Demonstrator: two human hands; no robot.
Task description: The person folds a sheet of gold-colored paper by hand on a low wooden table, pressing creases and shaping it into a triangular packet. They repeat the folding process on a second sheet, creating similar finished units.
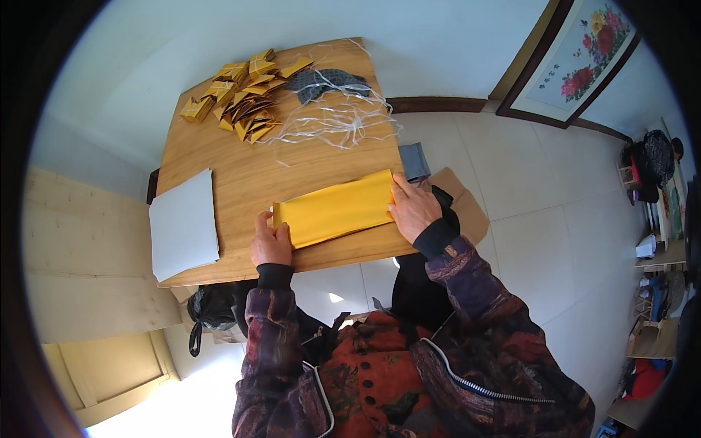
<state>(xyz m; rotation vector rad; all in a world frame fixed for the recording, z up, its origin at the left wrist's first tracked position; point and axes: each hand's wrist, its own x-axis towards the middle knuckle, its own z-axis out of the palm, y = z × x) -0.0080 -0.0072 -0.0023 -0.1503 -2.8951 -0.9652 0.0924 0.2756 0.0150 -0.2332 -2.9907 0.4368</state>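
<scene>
— Where do we have the yellow sheet (334,209) just now?

— It lies flat on the wooden table (241,168), close to the near edge, between our two hands. Its long axis runs left to right, with the right end tilted a little away from us.

— And the hands?

— Our left hand (271,241) presses on the sheet's left end, fingers flat and thumb on the yellow. Our right hand (413,209) rests on the right end, fingers spread over the short edge. Neither hand is closed around it; both lie open, pressing down, well apart from each other.

— What about the edges?

— The sheet's near long edge sits just inside the table's near edge, and its right end reaches almost to the table's right edge.

— What room is there around it?

— Bare wood beyond the far long edge. A white stack of paper (183,223) overhangs the near left corner. Farther back sit folded yellow pieces (241,95), pale strings (336,120) and a dark grey item (325,82).
</scene>
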